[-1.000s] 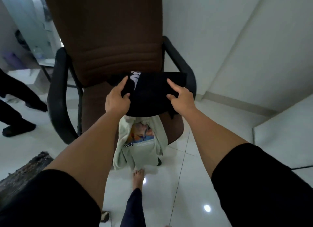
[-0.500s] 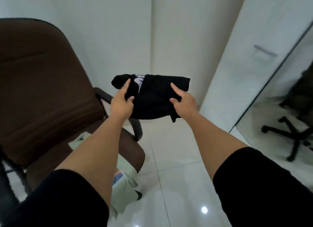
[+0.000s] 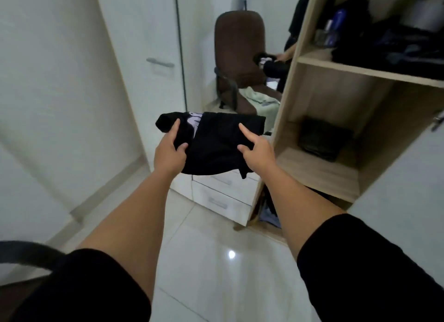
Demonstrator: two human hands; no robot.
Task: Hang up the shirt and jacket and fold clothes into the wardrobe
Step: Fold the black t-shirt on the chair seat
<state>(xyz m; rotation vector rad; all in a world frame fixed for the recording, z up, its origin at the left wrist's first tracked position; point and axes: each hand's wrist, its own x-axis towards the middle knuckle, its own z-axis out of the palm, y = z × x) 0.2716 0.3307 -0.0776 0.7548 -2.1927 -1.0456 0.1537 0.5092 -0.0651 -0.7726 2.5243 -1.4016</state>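
Note:
I hold a folded black shirt [image 3: 216, 141] with a white print flat in the air in front of me. My left hand [image 3: 169, 153] grips its left edge and my right hand [image 3: 257, 151] grips its right edge, forefinger stretched over the cloth. The open wooden wardrobe [image 3: 286, 110] stands just to the right of the shirt. Its middle shelf [image 3: 319, 170] holds a dark folded item [image 3: 324, 139] at the back. The upper shelf [image 3: 360, 70] is piled with dark clothes.
A mirror panel [image 3: 240, 57] ahead reflects the brown office chair, a pale green garment on its seat, and my hands. White drawers [image 3: 223, 196] sit below the mirror. A white door with a handle [image 3: 159, 63] is at the left. A chair armrest [image 3: 28, 252] shows bottom left.
I have turned right from the chair toward the wardrobe, carrying the folded black shirt in both hands. The real chair has left the view except for an armrest; the wardrobe shelves have come into view.

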